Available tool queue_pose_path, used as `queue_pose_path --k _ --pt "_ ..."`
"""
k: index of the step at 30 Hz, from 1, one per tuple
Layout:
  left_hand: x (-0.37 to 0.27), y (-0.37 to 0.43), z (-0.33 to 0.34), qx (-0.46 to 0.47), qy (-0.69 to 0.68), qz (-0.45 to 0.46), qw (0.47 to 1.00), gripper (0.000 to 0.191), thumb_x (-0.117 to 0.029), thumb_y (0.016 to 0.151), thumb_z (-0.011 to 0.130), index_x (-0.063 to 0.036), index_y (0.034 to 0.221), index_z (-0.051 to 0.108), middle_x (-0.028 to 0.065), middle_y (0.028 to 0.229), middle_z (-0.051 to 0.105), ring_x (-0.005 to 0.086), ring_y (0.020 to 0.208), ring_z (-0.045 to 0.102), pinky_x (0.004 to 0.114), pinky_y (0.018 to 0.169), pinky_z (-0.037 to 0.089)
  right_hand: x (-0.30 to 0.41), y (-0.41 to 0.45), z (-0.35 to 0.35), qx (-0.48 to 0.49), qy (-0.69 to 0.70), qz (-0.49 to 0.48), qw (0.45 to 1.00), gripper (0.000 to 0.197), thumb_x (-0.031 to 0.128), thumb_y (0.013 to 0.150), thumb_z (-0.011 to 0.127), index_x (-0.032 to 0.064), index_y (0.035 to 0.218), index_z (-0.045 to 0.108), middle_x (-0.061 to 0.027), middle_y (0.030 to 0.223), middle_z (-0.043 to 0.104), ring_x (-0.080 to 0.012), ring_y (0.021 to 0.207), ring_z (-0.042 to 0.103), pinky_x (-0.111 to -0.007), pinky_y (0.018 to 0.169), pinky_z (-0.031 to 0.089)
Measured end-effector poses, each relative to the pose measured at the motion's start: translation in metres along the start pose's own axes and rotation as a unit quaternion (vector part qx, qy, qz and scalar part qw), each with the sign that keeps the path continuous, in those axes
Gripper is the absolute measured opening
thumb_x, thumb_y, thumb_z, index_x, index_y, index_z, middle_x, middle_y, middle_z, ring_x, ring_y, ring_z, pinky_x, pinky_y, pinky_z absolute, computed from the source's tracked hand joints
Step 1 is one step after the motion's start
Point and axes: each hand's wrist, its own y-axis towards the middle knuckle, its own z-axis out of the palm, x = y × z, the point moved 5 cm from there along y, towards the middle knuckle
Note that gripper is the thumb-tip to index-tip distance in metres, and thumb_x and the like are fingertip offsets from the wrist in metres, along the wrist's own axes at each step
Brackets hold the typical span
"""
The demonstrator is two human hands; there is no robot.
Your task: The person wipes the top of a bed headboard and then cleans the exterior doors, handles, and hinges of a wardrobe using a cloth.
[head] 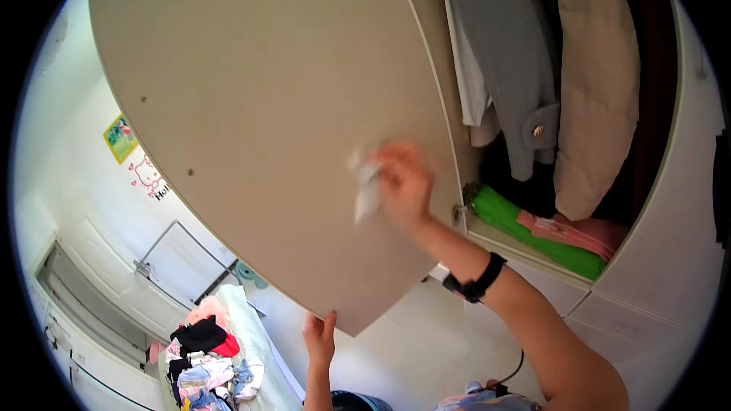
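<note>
My right hand (402, 182), blurred, grips a crumpled white cloth (367, 194) against or close to the inner face of a beige wardrobe door (274, 97); touching cannot be told for sure. A black band is on that wrist. Below, my left hand (320, 334) holds the door's lower edge, thumb on the near face. The door stands open on its metal hinge (457, 214). Inside the wardrobe hang a grey coat (508, 57) and a beige padded garment (597, 91), above a folded green cloth (514, 231) and a pink one (571, 234).
White drawers (622, 319) lie under the wardrobe. At lower left, a heap of clothes (205, 374) covers part of a bed (260, 342). A dark blue tub (360, 402) is at the bottom, near my left forearm. A white room door (108, 274) stands farther back.
</note>
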Motion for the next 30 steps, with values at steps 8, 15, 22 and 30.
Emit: queue_pose_path --k 8,15,22,30 --pt "-0.092 0.052 -0.023 0.096 0.125 0.155 0.975 0.066 -0.010 0.088 0.065 0.0037 0.141 0.030 0.0185 0.133 0.046 0.0214 0.121 0.048 0.036 0.104 0.036 -0.021 0.127 -0.004 0.034 -0.012 -0.069 0.997 0.023 -0.002 0.077 0.063 0.0132 0.091 0.072 -0.0050 0.090 0.063 -0.0205 0.076 0.063 -0.028 0.066 0.052" --pt "-0.251 0.138 -0.037 -0.103 0.038 0.330 0.938 0.069 -0.014 0.094 0.055 0.0015 0.148 0.014 0.0196 0.145 0.036 0.0267 0.130 0.041 0.037 0.106 0.032 0.084 0.105 0.067 0.116 0.037 -0.237 0.964 0.029 0.000 0.071 0.069 0.0170 0.095 0.070 -0.0002 0.088 0.061 -0.0183 0.076 0.063 -0.027 0.061 0.053" --pt "-0.291 0.181 -0.038 -0.159 0.023 0.335 0.929 0.038 -0.023 0.102 0.040 -0.0007 0.133 0.042 0.0110 0.119 0.055 0.0153 0.104 0.052 0.028 0.092 0.041 0.073 0.186 0.071 0.082 -0.003 -0.255 0.963 0.032 -0.002 0.070 0.068 0.0159 0.096 0.070 -0.0027 0.092 0.063 -0.0221 0.076 0.064 -0.032 0.061 0.054" --pt "-0.288 0.182 -0.042 -0.172 0.048 0.376 0.909 0.037 -0.023 0.103 0.038 -0.0004 0.132 0.043 0.0117 0.118 0.056 0.0181 0.106 0.052 0.029 0.092 0.041 0.151 0.134 0.142 0.164 0.123 -0.381 0.902 0.026 0.003 0.072 0.070 0.0150 0.095 0.069 -0.0007 0.093 0.063 -0.0183 0.079 0.065 -0.029 0.061 0.054"
